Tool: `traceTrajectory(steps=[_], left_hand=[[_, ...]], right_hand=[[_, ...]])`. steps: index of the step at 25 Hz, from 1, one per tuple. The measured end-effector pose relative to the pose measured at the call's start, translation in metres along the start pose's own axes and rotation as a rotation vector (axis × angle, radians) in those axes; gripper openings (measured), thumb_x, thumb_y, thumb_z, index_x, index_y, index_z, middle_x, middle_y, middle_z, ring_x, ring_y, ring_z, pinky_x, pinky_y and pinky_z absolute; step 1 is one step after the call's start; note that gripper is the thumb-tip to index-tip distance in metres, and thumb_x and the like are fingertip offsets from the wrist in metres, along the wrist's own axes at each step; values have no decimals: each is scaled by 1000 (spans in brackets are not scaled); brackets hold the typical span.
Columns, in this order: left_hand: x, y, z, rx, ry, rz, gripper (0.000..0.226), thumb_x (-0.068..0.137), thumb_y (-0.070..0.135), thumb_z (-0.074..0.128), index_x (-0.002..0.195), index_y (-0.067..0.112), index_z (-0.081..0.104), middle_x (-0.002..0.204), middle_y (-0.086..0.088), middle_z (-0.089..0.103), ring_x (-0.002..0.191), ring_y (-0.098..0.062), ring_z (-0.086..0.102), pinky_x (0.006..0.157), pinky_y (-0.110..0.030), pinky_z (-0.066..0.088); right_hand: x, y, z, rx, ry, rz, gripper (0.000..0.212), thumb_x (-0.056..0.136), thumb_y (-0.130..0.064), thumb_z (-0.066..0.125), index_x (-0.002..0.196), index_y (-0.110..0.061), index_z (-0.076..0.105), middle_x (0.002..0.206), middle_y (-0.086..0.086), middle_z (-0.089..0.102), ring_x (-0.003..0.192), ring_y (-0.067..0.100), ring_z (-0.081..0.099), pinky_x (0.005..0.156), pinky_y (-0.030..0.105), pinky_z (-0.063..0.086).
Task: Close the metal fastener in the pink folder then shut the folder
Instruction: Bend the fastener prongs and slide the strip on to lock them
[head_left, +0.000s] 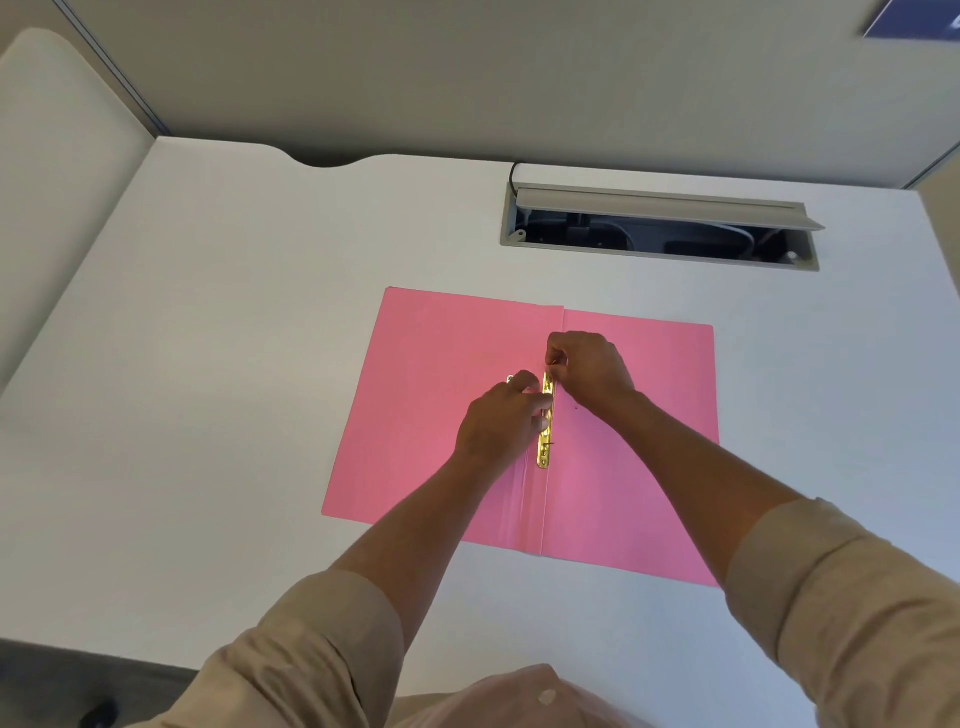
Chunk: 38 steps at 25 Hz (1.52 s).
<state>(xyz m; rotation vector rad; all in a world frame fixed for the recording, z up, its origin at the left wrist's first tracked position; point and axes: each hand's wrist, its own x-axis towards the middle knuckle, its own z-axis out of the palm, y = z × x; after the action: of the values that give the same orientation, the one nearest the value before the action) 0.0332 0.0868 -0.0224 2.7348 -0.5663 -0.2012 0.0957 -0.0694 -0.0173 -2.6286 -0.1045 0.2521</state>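
A pink folder (431, 395) lies open and flat on the white desk (234, 364). A gold metal fastener (545, 447) runs along its centre fold. My left hand (498, 421) rests on the fastener's middle, fingers curled and pressing on the strip. My right hand (589, 366) pinches the fastener's far end between thumb and fingertips. A thin prong stands up near the strip's near end. The far part of the fastener is hidden under my fingers.
An open cable tray (660, 234) with a raised grey lid is sunk into the desk behind the folder. Partition walls stand at the back and on the left. The desk's front edge runs at the lower left.
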Motion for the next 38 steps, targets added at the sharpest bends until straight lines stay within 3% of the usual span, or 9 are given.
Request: traceTrajectory(steps=[2, 6, 11, 16, 23, 28, 34, 38], left_hand=[[-2, 0, 3, 53, 14, 59, 20, 99, 22, 59, 113, 18, 72, 144, 9, 56, 95, -22, 71, 71, -34, 59], [-1, -3, 2, 114, -20, 95, 23, 102, 20, 51, 116, 16, 69, 141, 18, 57, 90, -19, 71, 68, -34, 57], [2, -1, 0, 218, -64, 136, 31, 103, 19, 47, 132, 13, 58, 133, 8, 64, 89, -23, 72, 72, -35, 57], [7, -2, 1, 309, -87, 181, 33, 103, 20, 51, 134, 9, 54, 122, -1, 70, 90, -26, 74, 79, -37, 60], [10, 5, -3, 405, -82, 189, 27, 97, 13, 61, 122, 6, 66, 101, -5, 77, 81, -26, 77, 70, -34, 59], [9, 6, -5, 430, -93, 189, 30, 98, 8, 55, 127, 5, 61, 101, -6, 76, 82, -28, 76, 69, -35, 58], [7, 6, -6, 434, -79, 220, 37, 97, 8, 56, 134, 2, 56, 99, -8, 76, 83, -27, 76, 69, -34, 58], [7, 5, -7, 440, -83, 237, 37, 96, 6, 56, 133, 1, 56, 102, -8, 75, 82, -27, 75, 66, -33, 55]], right_hand=[[0, 3, -1, 36, 2, 12, 5, 84, -11, 69, 81, -14, 67, 78, 2, 69, 71, 19, 64, 65, 30, 54], [1, 6, -2, 79, -3, 33, 5, 83, -10, 72, 81, -12, 68, 78, 3, 70, 71, 19, 64, 69, 35, 58], [2, 6, -3, 73, -7, 40, 6, 83, -8, 71, 80, -12, 68, 78, 5, 69, 71, 19, 64, 70, 36, 59], [1, 3, -3, 27, -14, 11, 7, 83, -6, 68, 80, -11, 67, 79, 5, 69, 72, 20, 64, 70, 34, 58], [6, -3, -7, -50, -49, -53, 12, 82, -1, 66, 77, -11, 68, 77, 5, 68, 71, 21, 63, 67, 31, 54], [14, -4, -6, -58, -88, -37, 12, 79, 0, 67, 76, -11, 70, 75, 3, 68, 70, 19, 63, 63, 26, 50], [22, 0, -8, 29, -118, 25, 7, 75, -4, 76, 77, -9, 71, 73, 0, 67, 68, 16, 66, 69, 32, 58], [25, 4, -9, 78, -121, 73, 7, 76, -6, 77, 78, -7, 71, 76, 2, 68, 63, 11, 63, 63, 25, 53]])
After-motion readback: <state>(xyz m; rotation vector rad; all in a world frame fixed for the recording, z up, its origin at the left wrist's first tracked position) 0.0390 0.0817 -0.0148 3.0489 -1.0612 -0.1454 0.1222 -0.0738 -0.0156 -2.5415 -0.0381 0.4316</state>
